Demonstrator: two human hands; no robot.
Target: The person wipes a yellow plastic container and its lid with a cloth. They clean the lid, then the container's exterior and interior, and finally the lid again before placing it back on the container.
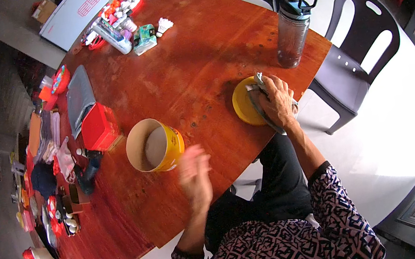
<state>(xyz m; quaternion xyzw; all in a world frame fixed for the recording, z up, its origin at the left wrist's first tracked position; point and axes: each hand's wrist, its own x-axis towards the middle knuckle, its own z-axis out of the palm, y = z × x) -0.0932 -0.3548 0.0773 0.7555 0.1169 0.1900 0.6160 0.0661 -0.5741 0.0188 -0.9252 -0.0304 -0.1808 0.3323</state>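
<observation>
A round yellow lid (245,103) lies on the wooden table near its front edge. My right hand (278,102) is closed on a greyish cloth (258,98) and presses it against the lid's right side; the fingers partly hide the cloth. To the left stands an open yellow tub (171,147), its pale inside showing from above. My left hand (195,174) is just right of the tub, blurred by motion. Its fingers look loosely apart, with nothing visible in them. Whether it touches the tub I cannot tell.
A clear water bottle (292,34) stands near the table's right edge, beside a dark plastic chair (351,60). A red box (100,127) and a grey package (80,98) lie left. Farther back are a shuttlecock (164,25) and a green tissue pack (145,40). Clutter lines the left side.
</observation>
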